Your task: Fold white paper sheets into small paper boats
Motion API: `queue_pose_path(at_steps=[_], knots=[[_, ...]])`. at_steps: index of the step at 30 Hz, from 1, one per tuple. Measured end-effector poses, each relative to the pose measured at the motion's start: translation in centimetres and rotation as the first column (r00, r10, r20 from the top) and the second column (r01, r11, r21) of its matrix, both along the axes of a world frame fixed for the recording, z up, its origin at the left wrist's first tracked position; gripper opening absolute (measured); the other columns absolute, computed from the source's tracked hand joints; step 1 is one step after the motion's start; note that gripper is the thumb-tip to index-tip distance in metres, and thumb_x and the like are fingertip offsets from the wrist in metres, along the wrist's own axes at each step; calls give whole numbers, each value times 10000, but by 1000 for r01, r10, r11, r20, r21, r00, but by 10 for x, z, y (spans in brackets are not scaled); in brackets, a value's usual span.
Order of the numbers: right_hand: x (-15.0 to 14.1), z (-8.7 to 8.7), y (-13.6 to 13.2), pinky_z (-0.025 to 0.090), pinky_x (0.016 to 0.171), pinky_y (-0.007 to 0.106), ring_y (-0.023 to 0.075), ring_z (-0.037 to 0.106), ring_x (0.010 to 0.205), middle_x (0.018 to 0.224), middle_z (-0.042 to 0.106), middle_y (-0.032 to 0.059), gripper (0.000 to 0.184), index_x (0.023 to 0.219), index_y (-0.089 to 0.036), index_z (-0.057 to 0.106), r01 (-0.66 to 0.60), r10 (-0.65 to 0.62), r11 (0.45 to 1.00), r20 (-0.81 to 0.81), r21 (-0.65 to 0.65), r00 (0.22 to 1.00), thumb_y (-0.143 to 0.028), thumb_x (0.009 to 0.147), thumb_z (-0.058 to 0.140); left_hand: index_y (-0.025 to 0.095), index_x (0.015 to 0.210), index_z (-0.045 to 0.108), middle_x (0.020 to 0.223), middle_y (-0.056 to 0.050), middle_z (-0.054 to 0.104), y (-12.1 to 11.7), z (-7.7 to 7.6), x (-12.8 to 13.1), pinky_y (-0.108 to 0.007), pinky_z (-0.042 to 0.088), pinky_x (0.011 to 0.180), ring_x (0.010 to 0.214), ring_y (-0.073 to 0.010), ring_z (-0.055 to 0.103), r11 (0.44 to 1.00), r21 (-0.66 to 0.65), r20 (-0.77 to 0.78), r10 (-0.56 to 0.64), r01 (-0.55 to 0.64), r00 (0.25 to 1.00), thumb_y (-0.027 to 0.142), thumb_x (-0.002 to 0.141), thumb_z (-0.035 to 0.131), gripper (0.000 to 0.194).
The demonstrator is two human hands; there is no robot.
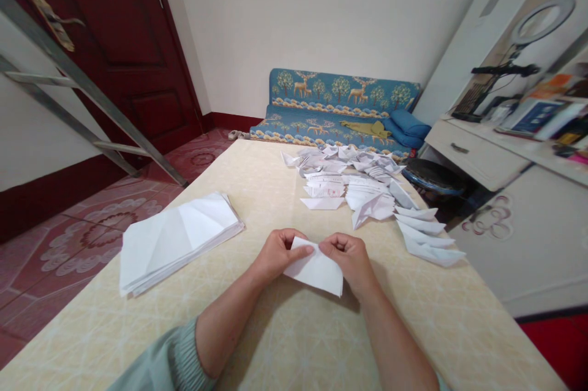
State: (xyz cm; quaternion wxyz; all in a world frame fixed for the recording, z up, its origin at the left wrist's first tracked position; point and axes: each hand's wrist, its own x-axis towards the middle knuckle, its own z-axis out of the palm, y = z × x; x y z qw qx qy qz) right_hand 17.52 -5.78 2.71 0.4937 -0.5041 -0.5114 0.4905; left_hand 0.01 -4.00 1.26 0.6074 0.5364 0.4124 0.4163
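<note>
A small folded piece of white paper [316, 269] is held over the middle of the yellow-patterned table [275, 342]. My left hand [275, 253] pinches its upper left edge with curled fingers. My right hand [350, 256] grips the upper right corner, fingers closed on the fold. A stack of white paper sheets [177, 239] with crease marks lies on the table to the left of my hands. Several folded white paper boats [367, 192] lie spread across the far right part of the table.
A dark red door [114, 41] and a metal ladder [82, 91] stand at the left. A blue patterned sofa [340, 106] sits against the far wall. A white desk [482, 152] with a ring light [542, 17] and a round stool [432, 175] are at the right.
</note>
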Motion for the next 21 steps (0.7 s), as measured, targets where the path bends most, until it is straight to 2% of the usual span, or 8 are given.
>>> queue_pose_path(at_steps=[4, 9, 14, 18, 21], knots=[[-4, 0, -1, 285, 444, 200, 78, 412, 461, 506, 521, -29, 209, 587, -132, 607, -105, 104, 994, 67, 22, 992, -311, 664, 682, 113, 707, 639, 584, -5, 609, -3, 4, -1, -184, 360, 457, 488, -89, 506, 1000, 22, -77, -20, 22, 997, 373, 585, 757, 310], [-5, -3, 2, 312, 475, 208, 95, 432, 501, 540, 527, -28, 213, 606, -144, 605, -132, 129, 991, 168, 10, 977, -333, 700, 633, 100, 632, 628, 558, -6, 577, -3, 8, -1, -181, 326, 446, 475, -75, 453, 993, 103, -147, 79, -64, 986, 395, 657, 689, 302], [1, -7, 5, 363, 549, 231, 139, 514, 588, 622, 609, 2, 170, 691, -147, 667, -43, 12, 994, 299, 98, 954, -283, 721, 571, 104, 639, 650, 536, -3, 552, 4, 0, -3, -182, 290, 438, 476, -78, 419, 982, 174, -225, 112, -73, 968, 353, 746, 577, 281], [6, -10, 8, 397, 635, 251, 167, 571, 674, 708, 665, 16, 189, 750, -162, 684, -21, -31, 988, 335, 150, 942, -241, 728, 514, 124, 744, 686, 624, -15, 611, 8, -6, -5, -184, 347, 496, 551, -97, 486, 975, 219, -232, 83, -31, 969, 275, 774, 518, 228], [8, -12, 10, 401, 636, 255, 172, 580, 674, 707, 672, 20, 195, 745, -164, 684, 11, -57, 991, 339, 136, 939, -249, 725, 510, 125, 760, 685, 646, -21, 631, 9, -5, -5, -187, 374, 507, 558, -101, 516, 976, 211, -218, 100, -53, 971, 270, 764, 533, 211]])
